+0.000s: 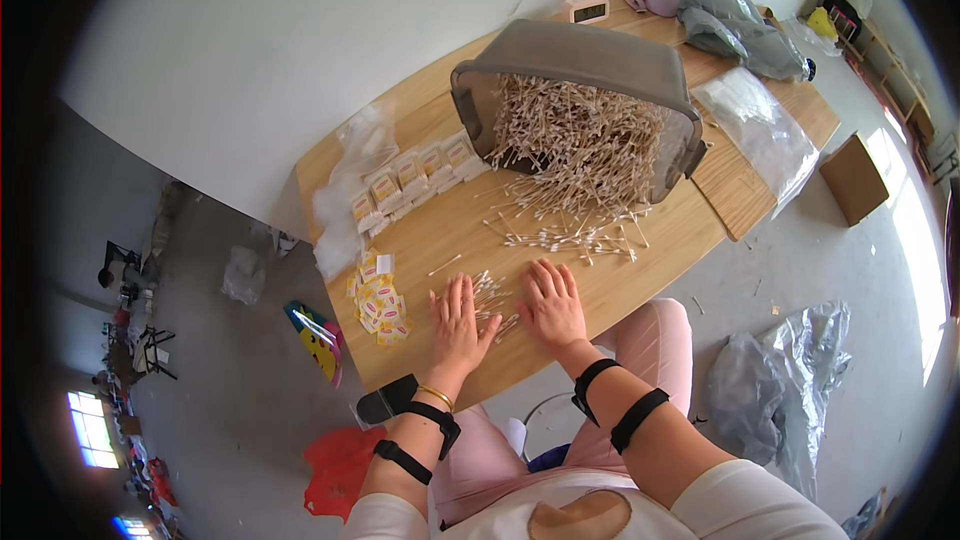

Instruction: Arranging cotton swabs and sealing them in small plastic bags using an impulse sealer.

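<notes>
My left hand [457,328] lies flat at the near edge of the wooden table [640,258], fingers stretched out. To its right, my right hand [552,312] rests palm down with its fingers extended too. Between them is a small loose bunch of cotton swabs [488,292], which my left hand touches or partly covers. One single cotton swab [445,265] lies just beyond my left fingertips. Farther back, a large grey plastic bin [590,45] is tipped on its side. A heap of cotton swabs [585,130] fills it and spills out toward me.
Left of the bin stand rows of small white-and-yellow packs [410,178], beside clear plastic bags [368,140]. Small yellow-and-white printed cards [380,308] are piled at the table's left. A dark phone-like object [388,402] sits at the near left corner. Plastic sheeting [765,125] covers the right side.
</notes>
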Tool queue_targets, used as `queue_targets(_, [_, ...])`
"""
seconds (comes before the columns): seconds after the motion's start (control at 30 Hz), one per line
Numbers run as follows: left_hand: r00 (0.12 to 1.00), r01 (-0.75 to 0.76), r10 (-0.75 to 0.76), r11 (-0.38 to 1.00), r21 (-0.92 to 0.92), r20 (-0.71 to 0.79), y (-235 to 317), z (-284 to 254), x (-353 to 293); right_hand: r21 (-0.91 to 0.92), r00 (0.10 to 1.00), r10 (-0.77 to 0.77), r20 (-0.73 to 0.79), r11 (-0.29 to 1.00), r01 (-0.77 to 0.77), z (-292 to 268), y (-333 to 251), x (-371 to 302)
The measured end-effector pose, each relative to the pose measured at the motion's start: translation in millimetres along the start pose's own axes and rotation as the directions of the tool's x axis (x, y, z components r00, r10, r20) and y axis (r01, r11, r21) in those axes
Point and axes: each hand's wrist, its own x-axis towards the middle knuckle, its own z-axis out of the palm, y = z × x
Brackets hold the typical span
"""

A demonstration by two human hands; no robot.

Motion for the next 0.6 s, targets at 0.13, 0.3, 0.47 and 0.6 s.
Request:
queue_targets(0.13, [0.983, 0.001, -0.004, 1.000, -0.016, -0.183, -13, 2, 21, -0.018, 1.000, -0.002, -0.008, 1.000, 0.002, 0, 0, 1])
queue_targets(0.3, [0.989, 0.117, -0.117, 0.993, 0.004, 0.091, -23, 1, 47, -0.025, 1.000, -0.004, -0.007, 1.000, 0.003, 0, -2, 1])
queue_targets(0.47, [0.985, 0.139, -0.146, 0.988, 0.073, 0.089, -31, 2, 56, -0.003, 1.000, -0.006, -0.029, 1.000, 0.006, -1, -6, 1])
queue_targets(0.6, [0.991, 0.096, -0.097, 0.995, 0.014, 0.095, -14, -5, 48, -0.033, 1.000, 0.014, 0.011, 0.999, -0.014, 1, 0, -1])
